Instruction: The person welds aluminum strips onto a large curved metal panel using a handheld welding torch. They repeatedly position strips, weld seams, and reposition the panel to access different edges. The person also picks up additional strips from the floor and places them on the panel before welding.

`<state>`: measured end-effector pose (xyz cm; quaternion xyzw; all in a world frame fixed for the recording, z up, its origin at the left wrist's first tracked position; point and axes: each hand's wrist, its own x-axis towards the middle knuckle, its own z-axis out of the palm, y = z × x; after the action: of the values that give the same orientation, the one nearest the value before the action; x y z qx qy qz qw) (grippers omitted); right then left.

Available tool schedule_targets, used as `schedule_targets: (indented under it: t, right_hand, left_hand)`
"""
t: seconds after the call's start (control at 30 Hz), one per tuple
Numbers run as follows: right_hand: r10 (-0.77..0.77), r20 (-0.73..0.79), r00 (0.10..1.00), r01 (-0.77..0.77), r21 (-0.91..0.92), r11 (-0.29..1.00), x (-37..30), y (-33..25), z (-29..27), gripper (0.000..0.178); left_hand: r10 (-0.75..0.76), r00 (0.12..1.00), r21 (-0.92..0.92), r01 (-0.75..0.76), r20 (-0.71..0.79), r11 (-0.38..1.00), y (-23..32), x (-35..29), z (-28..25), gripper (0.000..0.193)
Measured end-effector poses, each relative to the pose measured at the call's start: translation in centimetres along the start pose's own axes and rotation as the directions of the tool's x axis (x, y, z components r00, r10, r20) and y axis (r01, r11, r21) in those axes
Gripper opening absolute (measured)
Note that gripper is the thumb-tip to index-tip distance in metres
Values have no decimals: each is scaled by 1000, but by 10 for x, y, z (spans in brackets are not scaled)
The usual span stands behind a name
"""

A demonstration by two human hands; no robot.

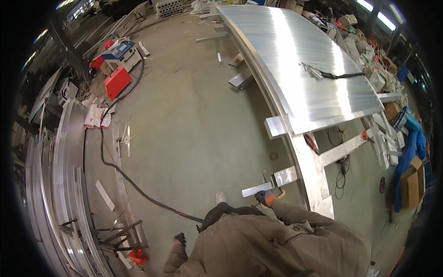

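My right hand (265,197), in a dark glove with an orange cuff, is closed beside a short metal bar (256,189) at the near end of the frame. What its fingers grip is hidden. A tan curved piece, perhaps a clamp, shows just beneath and beside this hand. The bar lies end to end with a silver crosspiece (286,176) that sticks out from the long metal beam (308,177). Low at my left side hangs my left hand (180,238), also in a dark glove, fingers loosely apart with nothing seen in them.
A large shiny metal panel (295,60) rests on the frame, with a cabled torch-like tool (314,71) on it. Red-handled pliers (311,144) lie on the beam. A black cable (138,188) crosses the floor to a machine (122,55). Long metal profiles (69,152) are stacked at left.
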<state>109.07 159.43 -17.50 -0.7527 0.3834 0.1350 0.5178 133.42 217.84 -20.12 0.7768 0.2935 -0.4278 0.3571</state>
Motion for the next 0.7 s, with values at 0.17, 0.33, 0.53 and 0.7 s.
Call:
schedule_targets:
  t: [0.17,0.33,0.53,0.7]
  right_hand:
    - [19,-317,948,122,418,900,55,-61,-128,44]
    - [199,-492,847,174,612,772,79,-116,-278,43]
    - [309,-572,760,379,776,504,144,-175,-401,51]
    - [412,-569,711,462,821,335,220,-181,-492,71]
  left_hand:
    - [389,917,85,-382,-92,920,166,75,-14,41]
    - [440,898,27,-440,14,897,290,118,26,51]
    - [261,950,192,-291,171,937,361,136,90,50]
    - [145,954,344,-233,261,910,418,114,118,48]
